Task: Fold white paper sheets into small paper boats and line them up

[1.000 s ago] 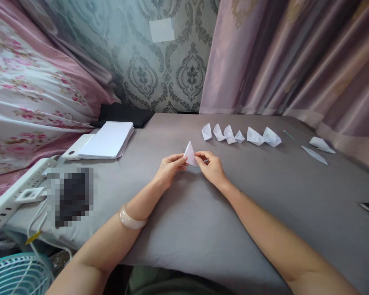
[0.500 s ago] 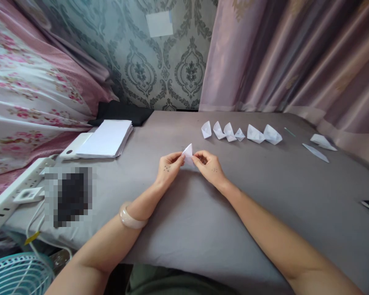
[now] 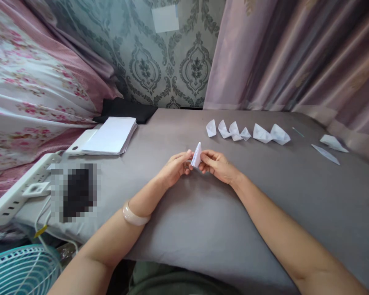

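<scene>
A small piece of folded white paper (image 3: 197, 155) stands on edge between my hands, its layered edges facing left. My right hand (image 3: 217, 166) pinches its right side between thumb and fingers. Close by on the left, my left hand (image 3: 176, 167) has its thumb raised apart from the fingers. Its fingertips are at the paper's lower left edge; whether they touch it is hard to tell. Beyond my hands, several white folded paper boats (image 3: 262, 133) stand in a row on the grey cloth-covered table (image 3: 184, 229).
A stack of white paper (image 3: 109, 135) lies at left on a white device. Nearer are a power strip (image 3: 21, 188) with cables and a blurred dark object (image 3: 80, 192). Folded paper pieces (image 3: 326, 154) and a thin stick (image 3: 298, 132) lie at right. A fan (image 3: 21, 270) stands lower left.
The folded paper has been turned so its layered edge shows. My left thumb has come off it, while my right hand keeps its pinch. The whole view has shifted slightly.
</scene>
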The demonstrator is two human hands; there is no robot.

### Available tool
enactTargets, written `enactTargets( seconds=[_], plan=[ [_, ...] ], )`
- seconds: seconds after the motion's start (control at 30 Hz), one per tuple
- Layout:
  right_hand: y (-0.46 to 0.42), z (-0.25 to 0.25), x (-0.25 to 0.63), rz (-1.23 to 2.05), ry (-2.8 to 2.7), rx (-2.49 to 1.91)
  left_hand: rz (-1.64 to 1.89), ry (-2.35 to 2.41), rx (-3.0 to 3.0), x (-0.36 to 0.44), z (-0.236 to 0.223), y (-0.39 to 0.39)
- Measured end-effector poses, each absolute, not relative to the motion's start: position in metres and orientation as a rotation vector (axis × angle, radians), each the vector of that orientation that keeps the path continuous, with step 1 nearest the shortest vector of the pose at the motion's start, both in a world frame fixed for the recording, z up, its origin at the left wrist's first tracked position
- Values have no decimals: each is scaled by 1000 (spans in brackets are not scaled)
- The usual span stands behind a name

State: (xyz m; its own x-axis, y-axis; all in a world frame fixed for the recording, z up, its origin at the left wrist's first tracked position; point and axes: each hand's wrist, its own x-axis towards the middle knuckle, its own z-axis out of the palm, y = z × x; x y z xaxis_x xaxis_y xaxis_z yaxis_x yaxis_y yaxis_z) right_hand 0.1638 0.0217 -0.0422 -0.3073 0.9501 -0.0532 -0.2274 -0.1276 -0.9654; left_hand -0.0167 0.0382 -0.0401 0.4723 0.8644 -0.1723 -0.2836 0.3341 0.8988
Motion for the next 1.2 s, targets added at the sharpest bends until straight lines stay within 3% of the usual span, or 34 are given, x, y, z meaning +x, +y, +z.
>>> enactTargets(
  seconds=[0.33,0.6,0.8,1.2],
  plan=[
    [25,-46,169,1533,-1198,-1026,814,745,909,-18,-38,37],
    [30,-55,167,1023,-1374,-1144,939,835,991,-15,-36,34],
    [27,-54,158,1038,-1277,-1085,1142,791,1103,-11,-35,32],
    [24,-55,156,1081,-1335,-1155,1154,792,1146,-12,-43,35]
  ],
)
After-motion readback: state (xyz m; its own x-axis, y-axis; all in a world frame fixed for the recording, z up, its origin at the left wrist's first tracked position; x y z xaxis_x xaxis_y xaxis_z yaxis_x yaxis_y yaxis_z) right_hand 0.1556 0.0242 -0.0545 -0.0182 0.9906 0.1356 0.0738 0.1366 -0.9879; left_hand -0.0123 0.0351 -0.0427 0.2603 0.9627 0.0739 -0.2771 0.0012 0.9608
